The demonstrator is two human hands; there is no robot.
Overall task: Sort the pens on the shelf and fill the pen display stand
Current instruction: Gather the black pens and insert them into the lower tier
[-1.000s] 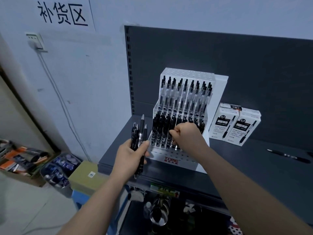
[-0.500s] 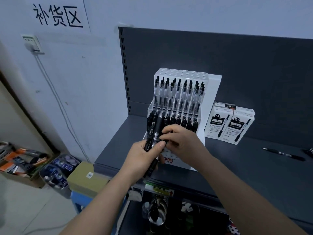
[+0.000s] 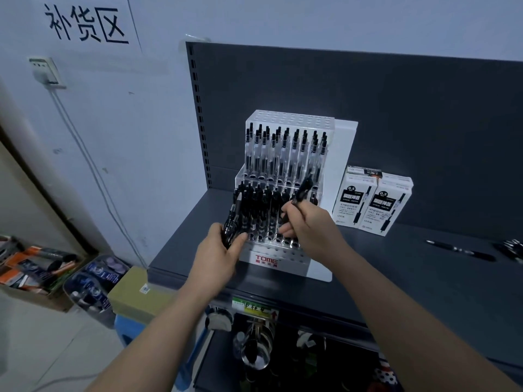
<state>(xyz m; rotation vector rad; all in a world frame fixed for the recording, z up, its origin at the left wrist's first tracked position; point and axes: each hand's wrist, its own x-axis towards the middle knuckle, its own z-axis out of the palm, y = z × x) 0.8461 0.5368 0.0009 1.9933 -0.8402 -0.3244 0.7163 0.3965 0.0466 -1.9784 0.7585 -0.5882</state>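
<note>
Left hand [image 3: 216,250] grips pen bundle [image 3: 232,222]; right hand [image 3: 307,227] pinches single pen [image 3: 302,189].

On the wall [image 3: 254,21] at upper left we see a white sign [image 3: 85,24] with three black characters. Below it sits a socket [image 3: 45,72], its cable [image 3: 93,171] running down the wall toward the floor [image 3: 42,349]. At far left on the floor we find a cardboard box [image 3: 34,267] of orange and dark packets, and just beside it a clear tub [image 3: 93,284] of blue-labelled items. Near the tub we see a tan carton [image 3: 135,295] resting on a blue stool [image 3: 124,326]. Under the shelf edge we make out a green and white label [image 3: 254,306] and shiny metal items [image 3: 254,346] hanging below it, too dim to identify.
</note>
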